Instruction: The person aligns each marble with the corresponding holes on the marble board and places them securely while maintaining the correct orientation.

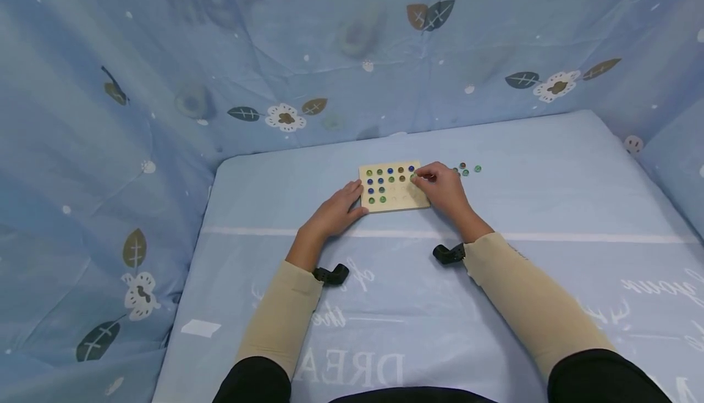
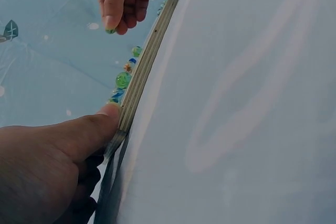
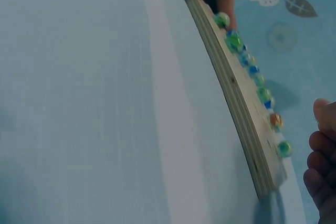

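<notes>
A pale wooden board (image 1: 404, 202) with rows of shallow hollows lies on the bed-like surface, carrying several green, blue and brown glass marbles (image 1: 381, 181). My left hand (image 1: 338, 208) holds the board's left side, fingers along that edge and thumb at the near corner. Over the right part of the board, my right hand (image 1: 443, 188) pinches a green marble (image 2: 110, 31) between thumb and fingertips. In the right wrist view, the right hand's curled fingers (image 3: 318, 142) show at the right edge, beside a green marble (image 3: 284, 149) at the board's end.
Several loose green and brown marbles (image 1: 465, 172) lie just beyond my right hand. Light blue printed cloth (image 1: 308, 195) covers the surface, and a patterned blue curtain (image 1: 341, 42) rises behind it. A white patch (image 1: 200, 328) sits at the near left.
</notes>
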`<state>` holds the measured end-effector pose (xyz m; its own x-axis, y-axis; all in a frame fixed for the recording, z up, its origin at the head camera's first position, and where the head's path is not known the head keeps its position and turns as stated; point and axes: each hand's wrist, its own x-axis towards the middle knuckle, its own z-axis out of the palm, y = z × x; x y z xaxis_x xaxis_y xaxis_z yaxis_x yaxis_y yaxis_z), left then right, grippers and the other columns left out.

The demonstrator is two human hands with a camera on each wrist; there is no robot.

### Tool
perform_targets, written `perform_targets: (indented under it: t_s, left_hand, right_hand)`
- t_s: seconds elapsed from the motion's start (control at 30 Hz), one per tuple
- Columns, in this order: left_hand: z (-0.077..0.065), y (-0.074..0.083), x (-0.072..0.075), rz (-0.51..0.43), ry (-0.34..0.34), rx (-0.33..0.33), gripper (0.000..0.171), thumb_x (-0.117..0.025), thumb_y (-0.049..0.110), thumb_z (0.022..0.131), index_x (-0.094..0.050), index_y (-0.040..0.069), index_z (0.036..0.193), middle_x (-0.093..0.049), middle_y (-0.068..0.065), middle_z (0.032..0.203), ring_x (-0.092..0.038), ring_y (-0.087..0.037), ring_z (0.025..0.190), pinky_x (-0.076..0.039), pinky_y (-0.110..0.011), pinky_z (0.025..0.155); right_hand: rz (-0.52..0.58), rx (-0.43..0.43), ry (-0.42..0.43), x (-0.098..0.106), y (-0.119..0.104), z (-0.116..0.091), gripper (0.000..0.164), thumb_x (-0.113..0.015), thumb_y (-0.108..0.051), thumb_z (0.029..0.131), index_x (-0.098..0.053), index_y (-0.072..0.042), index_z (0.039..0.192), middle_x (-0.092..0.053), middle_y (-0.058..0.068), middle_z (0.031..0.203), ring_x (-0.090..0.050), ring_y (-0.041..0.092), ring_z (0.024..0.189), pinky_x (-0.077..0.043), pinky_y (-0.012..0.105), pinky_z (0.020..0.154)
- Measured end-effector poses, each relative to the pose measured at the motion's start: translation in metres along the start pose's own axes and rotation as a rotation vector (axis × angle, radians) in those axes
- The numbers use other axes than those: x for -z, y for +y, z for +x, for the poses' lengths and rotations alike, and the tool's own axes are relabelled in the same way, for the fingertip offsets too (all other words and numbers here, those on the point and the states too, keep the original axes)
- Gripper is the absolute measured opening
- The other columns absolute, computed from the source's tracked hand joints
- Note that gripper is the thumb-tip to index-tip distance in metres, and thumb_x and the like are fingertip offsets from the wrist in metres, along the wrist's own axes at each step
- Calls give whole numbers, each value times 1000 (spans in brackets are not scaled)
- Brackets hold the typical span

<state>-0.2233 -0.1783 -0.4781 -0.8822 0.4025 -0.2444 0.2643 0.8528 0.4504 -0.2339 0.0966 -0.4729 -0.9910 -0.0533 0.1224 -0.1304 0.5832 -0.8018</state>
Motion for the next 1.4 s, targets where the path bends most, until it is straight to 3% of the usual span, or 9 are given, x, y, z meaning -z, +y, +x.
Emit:
perform_targets:
  t_s: [0.13, 0.67, 1.4]
  left_hand:
    - [-1, 1, -1, 1, 10, 7, 74, -51, 49, 100, -18, 19, 158, -12, 4, 166, -11, -18, 153, -18, -41, 124]
    - [0, 1, -1, 9, 8, 5, 74, -50, 49, 100, -17, 19, 159, -11, 4, 166, -10, -18, 153, -18, -41, 124]
    - [-2, 2, -1, 17, 6, -16, 72, -49, 48, 101, -18, 18, 158, -11, 2, 166, -12, -18, 153, -19, -41, 123]
  right_hand:
    - [10, 3, -18, -11, -4, 0, 24, -70, -24, 93, -72, -6, 109, -67, 11, 106, -62, 25, 93, -53, 39, 78]
    - [-10, -71, -120, -26, -6, 4, 27, -71, -26, 93, -73, -8, 113, -65, 10, 110, -60, 24, 97, -51, 38, 83]
    - [-115, 10, -69, -41, -15, 1, 23, -76, -23, 88, -78, -9, 106, -61, 11, 96, -52, 27, 89, -44, 41, 78]
